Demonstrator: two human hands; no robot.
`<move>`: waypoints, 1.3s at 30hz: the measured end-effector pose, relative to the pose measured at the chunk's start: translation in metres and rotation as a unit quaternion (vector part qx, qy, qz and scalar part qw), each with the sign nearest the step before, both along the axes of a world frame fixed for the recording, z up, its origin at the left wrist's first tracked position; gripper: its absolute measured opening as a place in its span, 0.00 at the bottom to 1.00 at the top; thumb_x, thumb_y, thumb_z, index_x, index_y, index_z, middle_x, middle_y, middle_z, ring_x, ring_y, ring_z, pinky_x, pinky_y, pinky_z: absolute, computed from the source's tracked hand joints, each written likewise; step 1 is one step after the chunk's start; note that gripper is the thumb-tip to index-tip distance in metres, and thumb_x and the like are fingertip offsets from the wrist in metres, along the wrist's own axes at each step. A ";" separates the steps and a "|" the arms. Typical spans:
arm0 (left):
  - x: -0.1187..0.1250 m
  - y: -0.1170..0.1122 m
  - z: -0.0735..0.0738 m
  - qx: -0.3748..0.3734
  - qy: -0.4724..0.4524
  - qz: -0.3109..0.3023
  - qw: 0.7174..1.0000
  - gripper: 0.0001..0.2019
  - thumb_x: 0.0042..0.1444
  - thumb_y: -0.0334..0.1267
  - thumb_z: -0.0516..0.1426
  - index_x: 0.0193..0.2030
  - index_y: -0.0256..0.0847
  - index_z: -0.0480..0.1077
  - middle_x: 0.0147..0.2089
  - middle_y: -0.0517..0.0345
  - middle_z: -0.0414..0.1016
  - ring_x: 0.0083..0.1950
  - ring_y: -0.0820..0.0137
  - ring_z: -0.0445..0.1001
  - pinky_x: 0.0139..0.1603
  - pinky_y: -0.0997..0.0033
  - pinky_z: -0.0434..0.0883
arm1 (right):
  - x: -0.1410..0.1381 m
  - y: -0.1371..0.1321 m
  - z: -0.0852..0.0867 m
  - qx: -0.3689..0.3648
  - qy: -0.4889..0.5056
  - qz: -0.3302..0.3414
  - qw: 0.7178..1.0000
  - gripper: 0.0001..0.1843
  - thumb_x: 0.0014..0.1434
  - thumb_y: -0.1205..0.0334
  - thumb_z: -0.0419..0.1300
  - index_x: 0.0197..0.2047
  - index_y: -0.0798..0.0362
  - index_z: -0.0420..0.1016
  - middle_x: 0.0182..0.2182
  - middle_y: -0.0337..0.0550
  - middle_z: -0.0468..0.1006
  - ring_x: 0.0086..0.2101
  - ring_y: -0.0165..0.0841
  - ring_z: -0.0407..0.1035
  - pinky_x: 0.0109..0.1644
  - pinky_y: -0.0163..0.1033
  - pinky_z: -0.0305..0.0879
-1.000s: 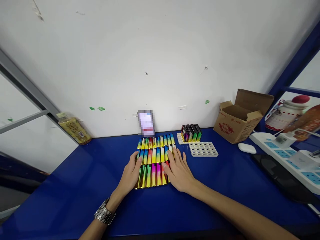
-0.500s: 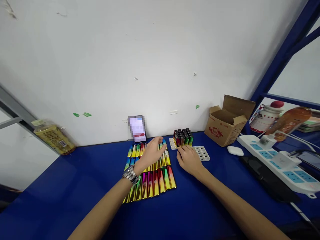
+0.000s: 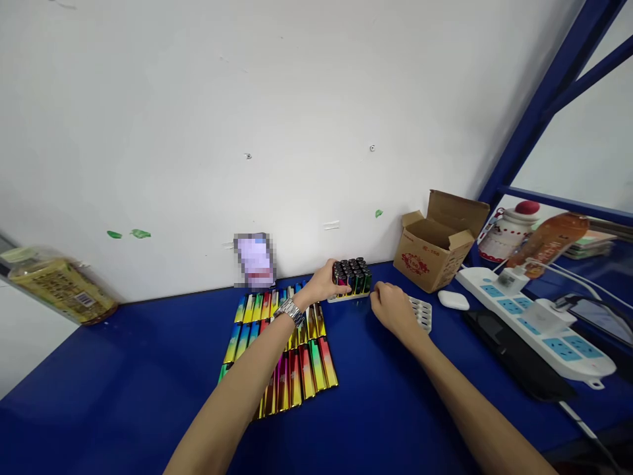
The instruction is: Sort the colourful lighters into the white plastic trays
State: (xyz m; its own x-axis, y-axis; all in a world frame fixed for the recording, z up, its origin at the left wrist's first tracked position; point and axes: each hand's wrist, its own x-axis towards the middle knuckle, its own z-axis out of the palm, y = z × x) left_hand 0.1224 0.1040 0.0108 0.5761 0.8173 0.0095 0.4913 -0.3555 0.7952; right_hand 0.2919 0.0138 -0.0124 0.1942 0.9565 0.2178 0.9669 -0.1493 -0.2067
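Several shiny rainbow-coloured lighters (image 3: 297, 363) lie in rows on the blue table (image 3: 123, 389). Behind them a white tray holds a block of upright lighters (image 3: 352, 276). My left hand (image 3: 324, 284), a metal watch on its wrist, reaches across the rows and grips the left side of that block. My right hand (image 3: 393, 310) rests just right of the tray, fingers curled down on the near edge of a second, empty white tray with holes (image 3: 422, 311), which looks tilted up.
An open cardboard box (image 3: 435, 241) stands at the back right. A white earbud case (image 3: 452, 301), a white power strip (image 3: 539, 316) and a dark flat device (image 3: 519, 353) lie to the right. A phone (image 3: 254, 260) leans on the wall; a bottle (image 3: 54, 285) lies far left.
My left hand moved from the back row of flat lighters to the block of upright lighters. My right hand slid right onto the empty tray. The view turned left.
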 end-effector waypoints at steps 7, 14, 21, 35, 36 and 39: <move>-0.006 0.000 -0.003 -0.001 -0.015 -0.039 0.999 0.36 0.43 0.48 0.65 0.56 0.37 0.58 0.36 0.58 0.72 0.36 0.66 0.71 0.35 0.69 0.66 | 0.020 0.011 -0.012 0.139 0.122 0.043 0.982 0.21 0.59 0.68 0.43 0.50 0.61 0.70 0.46 0.57 0.76 0.48 0.42 0.68 0.52 0.44 0.60; 0.004 -0.012 0.000 0.015 -0.033 -0.096 0.995 0.33 0.41 0.47 0.65 0.54 0.39 0.62 0.44 0.53 0.73 0.42 0.62 0.72 0.38 0.68 0.68 | 0.017 0.003 -0.007 0.213 0.146 0.159 0.953 0.32 0.48 0.63 0.50 0.59 0.57 0.60 0.56 0.54 0.66 0.54 0.45 0.59 0.55 0.49 0.56; 0.020 -0.020 -0.009 0.064 -0.030 -0.097 0.993 0.40 0.37 0.42 0.66 0.59 0.39 0.59 0.47 0.51 0.74 0.47 0.57 0.72 0.46 0.62 0.68 | 0.011 -0.006 0.008 0.143 0.003 0.172 0.975 0.35 0.44 0.66 0.53 0.58 0.57 0.65 0.52 0.53 0.71 0.52 0.47 0.60 0.54 0.50 0.54; 0.018 -0.017 -0.013 0.053 -0.059 -0.111 0.991 0.24 0.38 0.41 0.66 0.42 0.39 0.65 0.36 0.60 0.72 0.35 0.67 0.70 0.34 0.70 0.66 | 0.012 -0.003 0.010 0.097 -0.092 0.155 0.979 0.36 0.46 0.70 0.51 0.62 0.58 0.64 0.57 0.50 0.69 0.52 0.45 0.57 0.51 0.47 0.59; 0.019 -0.017 -0.013 0.050 -0.062 -0.111 0.991 0.24 0.37 0.41 0.66 0.43 0.38 0.65 0.36 0.59 0.72 0.35 0.66 0.70 0.35 0.69 0.66 | 0.012 -0.002 0.010 0.098 -0.088 0.160 0.978 0.36 0.46 0.70 0.50 0.62 0.59 0.64 0.57 0.50 0.69 0.52 0.45 0.57 0.52 0.47 0.59; 0.018 -0.017 -0.007 0.038 -0.084 -0.114 0.989 0.25 0.39 0.40 0.66 0.45 0.38 0.66 0.40 0.57 0.73 0.38 0.65 0.71 0.37 0.69 0.67 | 0.014 -0.001 0.009 0.099 -0.078 0.172 0.977 0.36 0.46 0.70 0.50 0.61 0.61 0.63 0.57 0.51 0.68 0.52 0.45 0.57 0.53 0.47 0.58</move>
State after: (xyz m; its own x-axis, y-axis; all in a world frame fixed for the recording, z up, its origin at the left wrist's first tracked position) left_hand 0.1407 0.0873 0.0035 0.7297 0.6604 0.1774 0.2546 -0.5031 0.8258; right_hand 0.3055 0.0126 -0.0032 -0.1820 0.8957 0.4056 0.9749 0.2181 -0.0441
